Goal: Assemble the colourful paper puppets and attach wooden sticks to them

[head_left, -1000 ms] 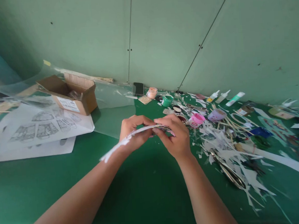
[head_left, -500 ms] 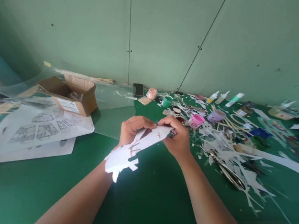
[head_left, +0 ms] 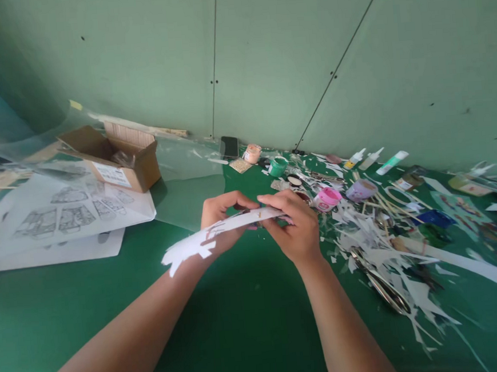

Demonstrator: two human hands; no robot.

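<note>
Both hands meet in front of the body, above the green counter (head_left: 260,328), and share one white paper cutout (head_left: 190,249). The left hand (head_left: 214,209) pinches its middle from the far side, fingers curled over the top edge. The right hand (head_left: 298,223) grips the right end between thumb and fingers. The piece stands nearly edge-on between them, bowed slightly, and its ragged, tabbed end hangs free over the left wrist. What the fingertips press on the far face is hidden.

Handling it well, I judge, calls for light, even pressure: the sheet looks thin and could crease if the two pinches pull against each other. The left grip should serve as the steady support while the right fingers do the fine work close by. The narrow tabs are best kept off the left wrist, where they could bend. Turning the face toward the eyes would show the contact.

Just beyond the right hand stands a pink pot (head_left: 327,199); paper scraps (head_left: 367,240) lie to its right, so elbows and sleeves want room there.
</note>
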